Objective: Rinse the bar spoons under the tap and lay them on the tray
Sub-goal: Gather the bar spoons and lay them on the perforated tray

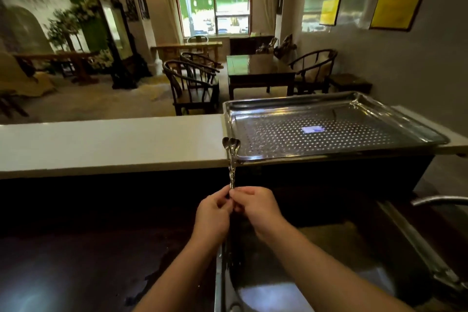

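Both hands, left hand [214, 213] and right hand [255, 208], pinch the upright bar spoons [231, 157] at their lower handles above the sink [395, 230], bowls topmost, tray [405, 119] just beyond, nearer the right.

Beyond the pale ledge [109, 144] lies a dining room. An arched window [214, 2] glows at the far wall. Dark round-backed chairs [192, 83] stand left of a glossy dark table [258, 68], with another chair [314, 68] on its right. Yellow framed panels [397, 6] hang on the right wall. Flowering plants [73, 20] stand far left.
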`<state>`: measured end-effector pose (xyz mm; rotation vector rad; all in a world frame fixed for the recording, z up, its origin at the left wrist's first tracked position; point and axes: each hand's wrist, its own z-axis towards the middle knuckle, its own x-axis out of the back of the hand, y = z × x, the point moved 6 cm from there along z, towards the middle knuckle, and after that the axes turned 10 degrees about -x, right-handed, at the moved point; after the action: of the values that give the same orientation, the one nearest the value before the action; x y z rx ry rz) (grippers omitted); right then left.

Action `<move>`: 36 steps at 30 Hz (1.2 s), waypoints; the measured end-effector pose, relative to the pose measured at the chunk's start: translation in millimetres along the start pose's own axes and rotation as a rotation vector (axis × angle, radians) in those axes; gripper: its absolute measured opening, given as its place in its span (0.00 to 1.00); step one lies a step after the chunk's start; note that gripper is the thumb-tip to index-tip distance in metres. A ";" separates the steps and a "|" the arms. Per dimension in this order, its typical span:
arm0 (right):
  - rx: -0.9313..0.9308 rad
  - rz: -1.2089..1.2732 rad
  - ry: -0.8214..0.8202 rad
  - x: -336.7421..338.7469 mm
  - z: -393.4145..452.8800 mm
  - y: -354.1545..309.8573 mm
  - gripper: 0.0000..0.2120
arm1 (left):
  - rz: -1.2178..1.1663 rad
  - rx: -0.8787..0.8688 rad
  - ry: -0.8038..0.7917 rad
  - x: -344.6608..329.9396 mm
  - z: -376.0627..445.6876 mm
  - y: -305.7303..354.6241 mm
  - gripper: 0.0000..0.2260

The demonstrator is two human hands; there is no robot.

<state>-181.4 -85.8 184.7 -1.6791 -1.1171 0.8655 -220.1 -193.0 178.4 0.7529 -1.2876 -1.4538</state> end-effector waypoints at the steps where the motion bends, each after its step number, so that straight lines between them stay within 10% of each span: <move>1: 0.030 -0.016 -0.003 11.0 -2.9 -12.1 0.08 | -0.006 0.004 -0.011 -9.7 3.8 8.4 0.19; 18: 0.247 -0.351 0.280 126.6 15.7 -115.3 0.13 | 0.147 -0.091 -0.162 -121.2 62.6 112.4 0.12; 36: 0.165 -0.227 0.318 114.8 83.8 -129.9 0.07 | -0.182 0.041 -0.117 -109.8 132.8 68.5 0.14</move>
<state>-255.2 69.7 270.9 -1.4590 -0.9664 0.5108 -290.2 -40.6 257.5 0.8408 -1.3700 -1.6421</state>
